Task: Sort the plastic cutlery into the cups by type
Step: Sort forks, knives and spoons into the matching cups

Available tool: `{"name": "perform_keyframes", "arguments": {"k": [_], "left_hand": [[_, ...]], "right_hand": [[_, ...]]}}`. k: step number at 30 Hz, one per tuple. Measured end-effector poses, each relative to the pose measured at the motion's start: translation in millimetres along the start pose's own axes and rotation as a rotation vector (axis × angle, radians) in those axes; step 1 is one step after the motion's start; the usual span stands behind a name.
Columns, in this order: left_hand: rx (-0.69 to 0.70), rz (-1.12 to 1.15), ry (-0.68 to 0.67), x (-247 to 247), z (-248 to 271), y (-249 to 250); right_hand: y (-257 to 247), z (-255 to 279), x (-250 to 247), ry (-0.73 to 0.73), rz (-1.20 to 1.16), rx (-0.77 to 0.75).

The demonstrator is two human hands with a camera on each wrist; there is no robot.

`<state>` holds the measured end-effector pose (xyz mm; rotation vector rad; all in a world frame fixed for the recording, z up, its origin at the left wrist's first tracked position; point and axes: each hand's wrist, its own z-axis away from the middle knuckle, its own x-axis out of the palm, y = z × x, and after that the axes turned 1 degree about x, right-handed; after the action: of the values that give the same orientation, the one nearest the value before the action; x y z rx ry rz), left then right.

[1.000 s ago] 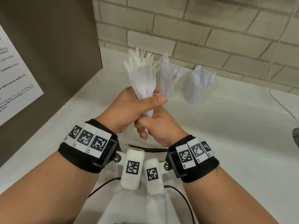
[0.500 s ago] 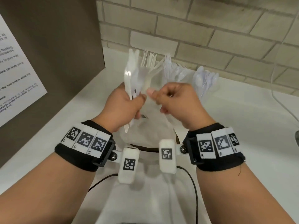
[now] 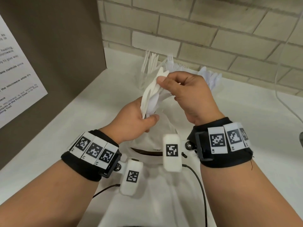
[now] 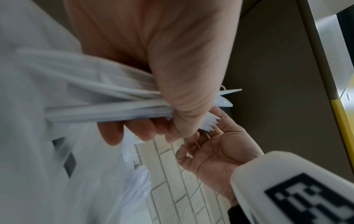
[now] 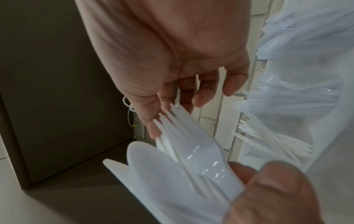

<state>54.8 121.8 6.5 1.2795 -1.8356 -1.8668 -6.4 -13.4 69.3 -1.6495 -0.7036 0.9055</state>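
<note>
Left hand (image 3: pixel 136 118) clenches our fanned bundle of white plastic cutlery (image 3: pixel 151 97); right hand (image 3: pixel 185 94) pinches its top piece, probably a knife. We should peel one free, gripping firmly, toward the clear plastic cups (image 3: pixel 147 77) just beyond.

Head downward; wrists close, fingerward.

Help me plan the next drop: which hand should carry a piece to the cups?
Probably right. The right hand already fingers the bundle's tips nearest the cups; the left hand grips the bundle.
</note>
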Motion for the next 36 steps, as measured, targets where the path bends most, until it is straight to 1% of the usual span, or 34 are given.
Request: {"name": "perform_keyframes", "arguments": {"k": [2,3,6,8,13,14,17,19,22,24,29,31,34,35,36], "left_hand": [[-0.004,0.026,-0.004,0,1,0],[-0.003,0.036,-0.001,0,1,0],[0.012,0.046,0.010,1,0,0],[0.024,0.051,-0.005,2,1,1],[0.028,0.014,-0.003,1,1,0],[0.028,0.012,-0.002,1,1,0],[0.032,0.034,-0.004,1,2,-1],[0.038,0.036,-0.007,2,2,-2],[0.034,0.000,-0.007,3,3,-6],[0.022,-0.001,-0.010,3,3,-7],[0.053,0.004,-0.036,4,3,-7],[0.059,0.004,-0.045,4,4,-7],[0.050,0.023,-0.051,3,4,-9],[0.042,0.031,-0.053,3,4,-11],[0.036,0.040,-0.054,3,4,-11]], "right_hand": [[0,-1,-1,0.049,-0.025,-0.002],[0,-1,0,0.050,-0.033,0.005],[4,1,2,-0.039,0.012,0.048],[5,2,5,-0.081,0.047,0.061],[1,3,5,0.015,-0.061,0.034],[0,4,5,0.010,-0.082,0.045],[2,7,9,-0.098,-0.029,0.117],[3,7,11,-0.127,-0.009,0.137],[2,5,10,-0.048,-0.113,0.074],[-1,4,8,0.008,-0.133,0.054],[0,5,10,-0.025,-0.106,0.037],[-2,3,10,0.042,-0.207,0.014],[-14,-1,-1,0.177,-0.594,-0.056],[-18,-3,-7,0.203,-0.694,-0.099],[-22,-4,-13,0.227,-0.741,-0.140]]}}
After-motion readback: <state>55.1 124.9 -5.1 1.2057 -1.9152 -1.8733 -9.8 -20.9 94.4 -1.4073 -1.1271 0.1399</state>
